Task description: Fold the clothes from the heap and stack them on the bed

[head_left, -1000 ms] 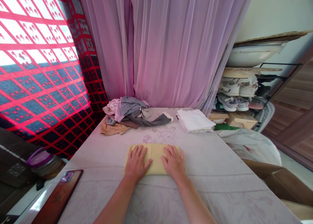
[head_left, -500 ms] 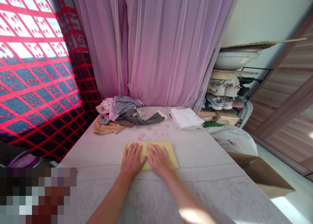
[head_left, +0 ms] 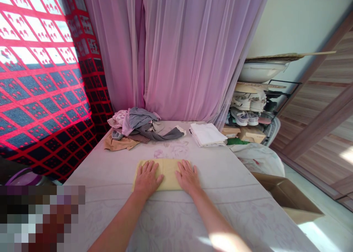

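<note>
A yellow folded cloth (head_left: pixel 168 175) lies flat on the pale floral-patterned bed surface (head_left: pixel 171 215). My left hand (head_left: pixel 147 178) rests palm down on its left part, fingers spread. On its right end lies my right hand (head_left: pixel 188 176), also flat with the fingers apart. Between the two hands the cloth's smooth top shows, with a faint vertical line. Both palms hide the cloth's outer portions.
A heap of crumpled clothes (head_left: pixel 138 125) sits at the back left, and a stack of folded white cloths (head_left: pixel 209 134) at the back right. Beyond hangs a purple curtain (head_left: pixel 176 53). A shoe rack (head_left: pixel 248 101) and an open cardboard box (head_left: pixel 286 197) stand to the right.
My hands have moved apart, from close together at the cloth's middle towards its two ends. The cloth's right edge now lies farther left, under my right hand. The view has shifted slightly.
</note>
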Demonstrator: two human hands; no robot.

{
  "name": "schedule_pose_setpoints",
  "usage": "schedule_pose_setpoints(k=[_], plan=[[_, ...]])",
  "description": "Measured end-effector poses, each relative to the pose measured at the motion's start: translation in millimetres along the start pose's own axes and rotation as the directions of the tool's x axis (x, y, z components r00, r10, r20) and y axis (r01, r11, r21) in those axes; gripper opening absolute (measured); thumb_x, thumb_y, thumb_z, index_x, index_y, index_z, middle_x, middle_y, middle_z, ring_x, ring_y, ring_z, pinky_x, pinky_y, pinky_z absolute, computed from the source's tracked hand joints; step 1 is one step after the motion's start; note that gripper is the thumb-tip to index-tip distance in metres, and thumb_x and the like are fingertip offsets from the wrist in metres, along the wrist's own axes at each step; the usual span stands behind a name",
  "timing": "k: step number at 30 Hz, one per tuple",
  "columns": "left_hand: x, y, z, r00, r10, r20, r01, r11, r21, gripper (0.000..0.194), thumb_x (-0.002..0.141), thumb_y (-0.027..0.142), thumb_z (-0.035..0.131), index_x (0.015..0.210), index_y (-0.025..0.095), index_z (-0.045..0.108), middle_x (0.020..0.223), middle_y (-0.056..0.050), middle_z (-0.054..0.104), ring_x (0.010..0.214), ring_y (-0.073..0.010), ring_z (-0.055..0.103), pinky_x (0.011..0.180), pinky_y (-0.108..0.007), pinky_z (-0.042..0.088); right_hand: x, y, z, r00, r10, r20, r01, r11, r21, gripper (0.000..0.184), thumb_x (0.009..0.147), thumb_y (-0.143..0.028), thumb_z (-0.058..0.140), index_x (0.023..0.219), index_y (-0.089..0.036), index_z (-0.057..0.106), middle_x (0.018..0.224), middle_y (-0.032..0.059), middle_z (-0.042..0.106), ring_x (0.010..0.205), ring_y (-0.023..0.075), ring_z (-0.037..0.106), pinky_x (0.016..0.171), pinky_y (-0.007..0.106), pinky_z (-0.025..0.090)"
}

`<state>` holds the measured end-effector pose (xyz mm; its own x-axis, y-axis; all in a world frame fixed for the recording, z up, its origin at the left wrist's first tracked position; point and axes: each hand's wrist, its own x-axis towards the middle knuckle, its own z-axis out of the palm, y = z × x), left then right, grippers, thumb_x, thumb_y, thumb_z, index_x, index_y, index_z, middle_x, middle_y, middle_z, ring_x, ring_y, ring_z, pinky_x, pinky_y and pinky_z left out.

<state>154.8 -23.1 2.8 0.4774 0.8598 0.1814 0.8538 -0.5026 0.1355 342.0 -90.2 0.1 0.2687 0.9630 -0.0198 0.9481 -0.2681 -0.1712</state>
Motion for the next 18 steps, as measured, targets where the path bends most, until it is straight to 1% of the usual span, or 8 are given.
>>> schedule_pose_setpoints(k=[2,4,7,9,12,14,16,18], plan=[[5,10,-7.8,1.0,-0.005,0.011,0.005,1.0,0.025,0.045,0.086,0.042,0.049,0.125,0.021,0.06,0.142,-0.012,0.05,0.134,-0.0328,0.04,0.111,-0.055,0.027,0,0,0,1.0,0.0,-0.009,0.0,1.0,0.01,0.052,0.098,-0.043,0.027,0.147,-0.028,0.034,0.157,0.006,0.025,0.144,0.0227,0.017,0.113,0.053,0.014],[10,20,-11.3,1.0,0.031,0.0,-0.031,0.999,0.034,0.044,0.087,0.038,0.048,0.124,0.019,0.061,0.144,-0.012,0.049,0.135,-0.0322,0.039,0.112,-0.053,0.025,-1,1,0,1.0,-0.004,-0.014,0.004,1.0,0.016,0.052,0.098,-0.043,0.027,0.147,-0.028,0.035,0.157,0.006,0.025,0.144,0.023,0.018,0.113,0.053,0.014],[10,29,-6.1,0.994,0.106,0.017,-0.106,0.994,-0.004,0.049,0.092,0.042,0.04,0.135,0.021,0.052,0.149,-0.009,0.043,0.138,-0.0292,0.035,0.113,-0.051,0.025,-2,3,-3,1.0,-0.006,-0.017,0.006,1.0,0.018,0.052,0.098,-0.042,0.028,0.146,-0.026,0.036,0.157,0.006,0.025,0.144,0.0228,0.018,0.113,0.054,0.015],[8,31,0.6,0.993,0.111,0.039,-0.11,0.994,-0.023,0.052,0.094,0.044,0.035,0.139,0.022,0.047,0.15,-0.008,0.041,0.139,-0.0284,0.034,0.113,-0.053,0.025,-1,1,-7,1.0,-0.003,-0.016,0.004,1.0,0.02,0.05,0.098,-0.041,0.029,0.145,-0.026,0.038,0.156,0.0065,0.028,0.143,0.023,0.02,0.113,0.055,0.015],[5,31,6.3,0.995,0.091,0.043,-0.09,0.996,-0.016,0.051,0.095,0.043,0.033,0.141,0.023,0.045,0.152,-0.006,0.039,0.14,-0.028,0.032,0.113,-0.053,0.024,1,-15,-15,0.998,0.041,-0.039,-0.04,0.999,0.032,0.048,0.097,-0.036,0.03,0.14,-0.022,0.045,0.151,0.0098,0.037,0.139,0.0245,0.027,0.112,0.055,0.015],[5,31,6.0,0.995,0.085,0.061,-0.084,0.996,-0.012,0.051,0.096,0.04,0.032,0.141,0.023,0.045,0.152,-0.006,0.038,0.141,-0.0277,0.032,0.113,-0.052,0.025,1,-30,-17,0.996,0.067,-0.063,-0.063,0.997,0.052,0.047,0.097,-0.032,0.03,0.14,-0.02,0.045,0.15,0.0113,0.038,0.138,0.025,0.029,0.112,0.054,0.016],[6,31,4.2,0.994,0.076,0.081,-0.075,0.997,-0.012,0.05,0.096,0.038,0.031,0.142,0.022,0.045,0.152,-0.006,0.038,0.14,-0.0273,0.032,0.113,-0.053,0.025,1,-43,-15,0.995,0.049,-0.088,-0.043,0.997,0.069,0.046,0.096,-0.03,0.031,0.139,-0.02,0.045,0.15,0.0108,0.039,0.138,0.0246,0.029,0.112,0.052,0.017],[7,31,2.9,0.994,0.071,0.089,-0.071,0.997,-0.01,0.049,0.096,0.036,0.031,0.142,0.022,0.045,0.151,-0.007,0.038,0.14,-0.0268,0.033,0.113,-0.052,0.025,-1,-48,-11,0.993,-0.002,-0.121,0.01,0.998,0.068,0.044,0.096,-0.03,0.033,0.136,-0.021,0.049,0.148,0.0097,0.042,0.136,0.024,0.031,0.112,0.05,0.019]])
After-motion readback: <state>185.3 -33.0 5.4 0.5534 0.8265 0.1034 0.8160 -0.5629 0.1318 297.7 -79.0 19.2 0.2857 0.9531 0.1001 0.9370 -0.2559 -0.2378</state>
